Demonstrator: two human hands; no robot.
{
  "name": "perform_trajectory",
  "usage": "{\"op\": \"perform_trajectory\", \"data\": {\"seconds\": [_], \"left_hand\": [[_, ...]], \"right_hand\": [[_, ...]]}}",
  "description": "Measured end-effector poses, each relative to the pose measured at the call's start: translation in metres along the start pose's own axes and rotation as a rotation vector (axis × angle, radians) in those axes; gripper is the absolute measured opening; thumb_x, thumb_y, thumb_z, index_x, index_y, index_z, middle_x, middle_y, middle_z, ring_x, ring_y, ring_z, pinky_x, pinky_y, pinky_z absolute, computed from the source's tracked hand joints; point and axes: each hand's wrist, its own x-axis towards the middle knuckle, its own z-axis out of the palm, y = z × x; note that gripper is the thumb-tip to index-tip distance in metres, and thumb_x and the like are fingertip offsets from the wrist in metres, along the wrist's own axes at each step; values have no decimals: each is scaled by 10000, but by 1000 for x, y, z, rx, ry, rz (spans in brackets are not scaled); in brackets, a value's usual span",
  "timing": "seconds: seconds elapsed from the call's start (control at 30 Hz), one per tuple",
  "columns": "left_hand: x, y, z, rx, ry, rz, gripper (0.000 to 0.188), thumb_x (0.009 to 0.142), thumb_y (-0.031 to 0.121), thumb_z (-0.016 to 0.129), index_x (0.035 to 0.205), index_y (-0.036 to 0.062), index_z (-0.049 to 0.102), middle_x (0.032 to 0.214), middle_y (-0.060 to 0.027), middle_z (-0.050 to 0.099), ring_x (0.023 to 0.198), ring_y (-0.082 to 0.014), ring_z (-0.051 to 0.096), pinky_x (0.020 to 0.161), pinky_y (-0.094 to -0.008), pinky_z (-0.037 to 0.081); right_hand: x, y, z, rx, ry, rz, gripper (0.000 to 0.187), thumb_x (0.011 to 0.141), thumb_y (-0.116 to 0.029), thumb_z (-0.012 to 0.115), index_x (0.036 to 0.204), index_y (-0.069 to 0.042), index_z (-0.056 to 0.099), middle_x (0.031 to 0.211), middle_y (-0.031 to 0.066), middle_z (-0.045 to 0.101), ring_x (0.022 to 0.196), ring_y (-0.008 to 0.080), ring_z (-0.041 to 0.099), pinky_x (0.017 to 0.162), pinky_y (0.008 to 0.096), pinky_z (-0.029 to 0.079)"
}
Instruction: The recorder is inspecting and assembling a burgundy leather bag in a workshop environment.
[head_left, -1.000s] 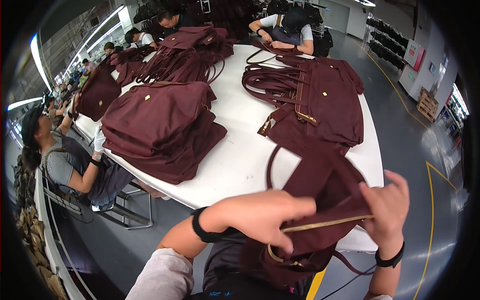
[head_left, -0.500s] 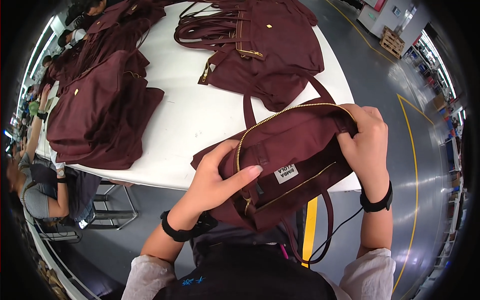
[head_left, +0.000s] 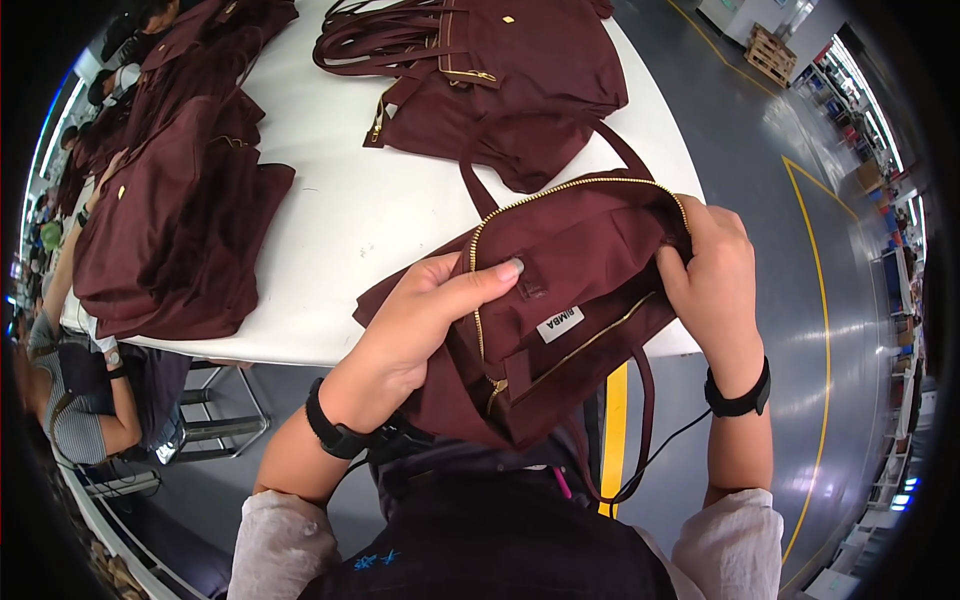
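**Both hands on the open maroon bag at the near table edge**

Left hand curled over the near-left lip of the maroon bag, thumb stretched flat across the inner lining, tip beside a small sewn tab; the other fingers tucked under the fabric, pinching the lip between thumb and fingers. Right hand clamped on the far-right corner of the opening, fingers folded over the edge just by the end of the gold zipper, knuckles up, wrist bent down toward the body. Black wristbands on both wrists. Bag held half over the near edge of the white table, mouth wide, white label showing inside, one strap dangling below.

Compared with half a second back: same grips, same spread, bag sitting a touch higher and mouth pulled slightly wider, left thumb slid further along the lining.

Far side: a pile of matching bags. Left: a stack of more bags, with a seated person beside it.
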Motion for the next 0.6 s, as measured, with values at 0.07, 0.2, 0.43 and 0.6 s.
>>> {"op": "perform_trajectory", "data": {"seconds": [0.07,0.2,0.43,0.6], "left_hand": [[0,-3,2,-94,-8,-23,319,867,208,663,1121,24,606,1061,-33,655,962,-97,608,873,-247,458],[-3,-14,8,-185,42,-25,314,872,206,659,1125,29,605,1067,-30,654,959,-93,608,876,-246,457],[-4,-29,21,-215,34,16,278,879,196,655,1106,43,611,1043,-22,660,952,-82,609,860,-245,461],[-10,-37,26,-166,76,75,251,889,183,644,1104,58,614,1036,-17,663,945,-81,612,856,-244,461]], "right_hand": [[-3,-11,-8,-20,78,-23,300,670,-9,629,969,-4,624,776,133,607,729,340,577,829,430,429],[-22,-41,-26,105,231,-56,290,667,50,635,951,-6,646,891,119,638,720,253,614,693,331,472],[-55,-71,-4,873,-44,293,163,751,51,652,909,13,667,785,84,643,648,118,624,548,215,483],[-53,-83,0,893,20,373,171,751,28,686,920,17,669,786,84,653,676,124,649,573,210,501]]}}
